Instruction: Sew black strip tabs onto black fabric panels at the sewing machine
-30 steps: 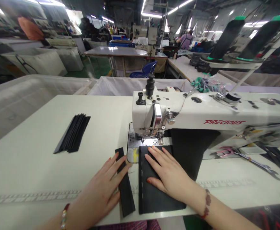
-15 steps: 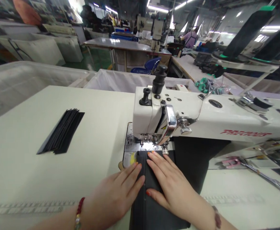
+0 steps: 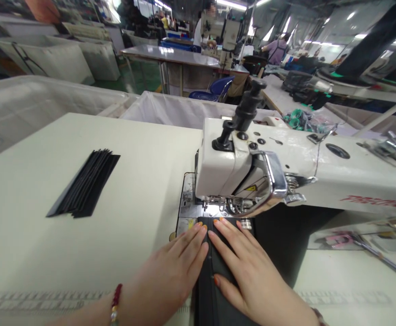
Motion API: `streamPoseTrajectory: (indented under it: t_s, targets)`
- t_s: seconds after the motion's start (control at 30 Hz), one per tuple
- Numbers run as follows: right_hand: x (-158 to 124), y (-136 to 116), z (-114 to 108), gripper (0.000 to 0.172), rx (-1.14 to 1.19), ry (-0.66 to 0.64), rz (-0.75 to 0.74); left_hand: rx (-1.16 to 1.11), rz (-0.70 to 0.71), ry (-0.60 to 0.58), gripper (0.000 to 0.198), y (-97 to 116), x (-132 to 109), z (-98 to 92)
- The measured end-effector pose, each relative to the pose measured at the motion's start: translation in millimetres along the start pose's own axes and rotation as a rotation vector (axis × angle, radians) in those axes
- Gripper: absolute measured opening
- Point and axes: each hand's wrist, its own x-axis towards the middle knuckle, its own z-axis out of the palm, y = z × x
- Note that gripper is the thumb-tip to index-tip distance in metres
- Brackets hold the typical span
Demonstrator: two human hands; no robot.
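1. Several fingers of the left hand (image 3: 170, 276) extended close together, laid flat on a narrow black strip (image 3: 203, 305), not clenched.
2. Right hand (image 3: 252, 267) spread with thumb apart, flat on a wider black panel (image 3: 228, 312), likewise ungrasping.
3. Strip along the panel's left edge; overlapping or merely touching, cannot tell.
4. Far ends of both at the metal needle plate (image 3: 187, 208), beneath the head of a white sewing machine (image 3: 221, 163).
5. Stack of black strips (image 3: 85, 185) well apart, leftward on the pale tabletop (image 3: 143, 181).
6. Printed ruler scale (image 3: 48, 301) along the near edge.
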Motion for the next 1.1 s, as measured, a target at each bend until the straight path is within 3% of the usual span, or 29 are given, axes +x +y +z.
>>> streamPoseTrajectory:
  t_s: [0.43, 0.83, 1.1]
  targets:
    - [1.0, 1.0, -0.2, 0.069, 0.005, 0.016, -0.003, 0.019, 0.0, -0.059, 0.036, 1.2, -0.3, -1.8]
    - [4.7, 0.5, -4.9, 0.071, 0.097, -0.05, 0.026, 0.05, 0.058, 0.009, 0.039, -3.6, 1.5, -1.4]
    - [20.4, 8.4, -3.2, 0.067, 0.157, 0.004, 0.033, 0.03, 0.078, -0.084, 0.052, -19.4, 3.3, -0.5]
